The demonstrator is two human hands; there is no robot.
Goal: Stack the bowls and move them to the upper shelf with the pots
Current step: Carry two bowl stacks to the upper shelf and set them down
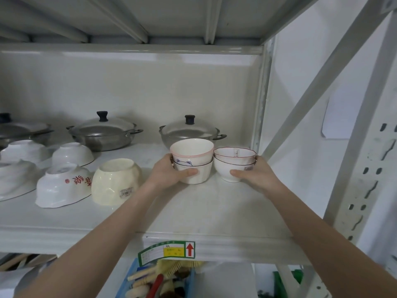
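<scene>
Two small stacks of bowls stand side by side on the upper shelf (pixel 214 214), toward its right end and about midway between front edge and back wall. The left hand (pixel 169 172) grips the left stack (pixel 191 161), thumb across the lower bowl's front; its fingers wrap behind and are hidden. The right hand (pixel 254 172) grips the right stack (pixel 234 163) the same way, fingers out of sight round the far side. The stacks look to be just touching, though the gap is hard to judge. Directly behind the left stack a lidded pot (pixel 191 132) is partly hidden; a second pot (pixel 103 132) sits further left, and a third (pixel 17 130) is cut off by the picture's left edge. Upturned bowls (pixel 64 186) crowd the shelf's left half. The front strip of shelf before the stacks is bare. The upright post (pixel 261 100) stands near the right stack. Below the shelf edge, a blue basket (pixel 129 280) of brushes is partly cut off.
</scene>
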